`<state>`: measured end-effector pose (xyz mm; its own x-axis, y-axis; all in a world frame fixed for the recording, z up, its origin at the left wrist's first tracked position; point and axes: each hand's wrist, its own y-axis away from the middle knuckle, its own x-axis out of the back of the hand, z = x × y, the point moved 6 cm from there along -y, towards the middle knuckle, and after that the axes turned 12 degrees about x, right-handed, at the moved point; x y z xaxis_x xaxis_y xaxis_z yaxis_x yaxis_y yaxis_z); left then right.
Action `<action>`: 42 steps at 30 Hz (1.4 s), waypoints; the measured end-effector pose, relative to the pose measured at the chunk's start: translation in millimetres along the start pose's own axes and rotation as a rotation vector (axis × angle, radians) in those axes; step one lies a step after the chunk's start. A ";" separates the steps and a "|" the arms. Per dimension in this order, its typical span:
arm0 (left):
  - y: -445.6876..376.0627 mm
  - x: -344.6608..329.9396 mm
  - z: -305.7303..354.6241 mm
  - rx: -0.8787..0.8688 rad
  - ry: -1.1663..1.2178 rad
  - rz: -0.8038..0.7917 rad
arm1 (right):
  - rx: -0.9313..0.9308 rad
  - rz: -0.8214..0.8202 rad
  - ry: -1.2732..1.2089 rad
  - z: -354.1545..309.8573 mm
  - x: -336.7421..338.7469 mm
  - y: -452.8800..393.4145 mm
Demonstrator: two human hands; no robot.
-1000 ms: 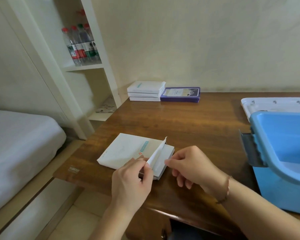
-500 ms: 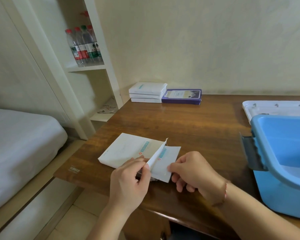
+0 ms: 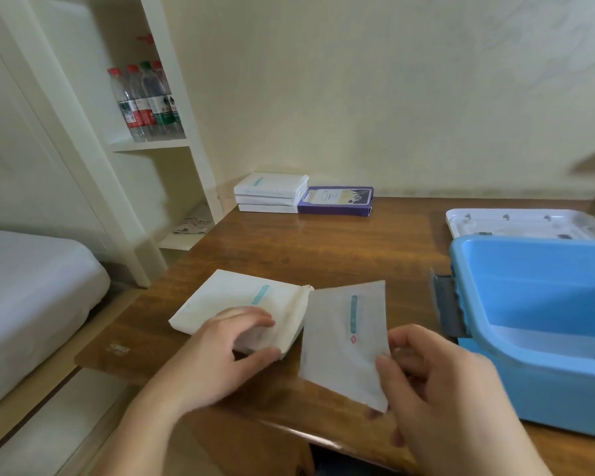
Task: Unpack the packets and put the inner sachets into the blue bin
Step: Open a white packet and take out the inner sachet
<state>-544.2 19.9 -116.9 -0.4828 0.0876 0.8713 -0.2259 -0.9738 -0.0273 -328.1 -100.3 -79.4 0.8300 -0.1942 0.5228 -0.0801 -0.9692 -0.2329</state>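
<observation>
**Sachet lifted beside the opened packet, blue bin waiting**

A brown wooden table (image 3: 340, 249) fills the middle of the view, set against a pale cream wall; the blue bin (image 3: 543, 324) stands on it at the right edge, open, with a grey latch (image 3: 448, 309) on the side that faces the packet; just behind the bin lies its white lid (image 3: 516, 223), flat on the wood. Well away from the bin, in the far corner by the wall, a stack of white packets (image 3: 270, 194) sits touching a purple box (image 3: 335, 200). Beyond that end of the table stands a white shelf unit (image 3: 165, 146) with water bottles (image 3: 145, 101) on one shelf; further from the bin still, a white bed (image 3: 28, 286) shows at the frame's edge.

The opened packet (image 3: 241, 304) lies flat near the front of the table, well apart from the bin. The left hand (image 3: 231, 352) rests on its nearer end, fingers curved over the top and thumb tucked under the edge, gripping it. Between the packet and the bin, the right hand (image 3: 433, 376) pinches a white sachet (image 3: 346, 338) by its near corner, thumb on the upper face and fingers behind; the sachet is held tilted above the wood, its far edge just beside the packet's open end; motion blur softens both hands.
</observation>
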 end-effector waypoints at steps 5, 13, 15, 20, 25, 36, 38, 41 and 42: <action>14.4 58.1 109.3 -0.384 0.318 -0.054 | 0.334 0.093 0.400 -43.1 50.5 8.2; -13.5 69.2 217.0 -0.489 0.632 -0.216 | 0.414 0.390 0.080 -35.4 134.5 -12.2; -21.1 70.1 221.8 -0.407 0.947 -0.187 | 0.338 0.363 -0.080 -20.7 148.5 -12.9; -26.5 49.8 239.0 -0.247 1.154 -0.181 | 0.231 0.181 -0.198 5.1 168.0 -16.6; -22.7 33.5 258.0 -0.342 0.965 -0.220 | 0.245 0.165 0.054 17.0 219.7 -30.3; -44.6 -17.0 279.3 -0.476 0.387 -0.087 | -0.015 -0.552 0.610 87.6 205.8 -58.2; -47.8 -23.9 277.9 -0.489 0.369 -0.084 | -0.022 -0.621 0.651 98.8 192.7 -61.6; -49.8 -28.5 277.7 -0.518 0.378 -0.072 | -0.061 -0.692 0.689 114.0 179.8 -68.5; -49.8 -29.0 277.6 -0.524 0.395 -0.075 | -0.067 -0.720 0.709 117.4 176.2 -69.7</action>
<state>-284.1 7.6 -4.8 -0.7013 0.3186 0.6377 -0.6046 -0.7397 -0.2955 -111.5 -49.3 -67.4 0.1758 0.4161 0.8922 0.2616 -0.8934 0.3651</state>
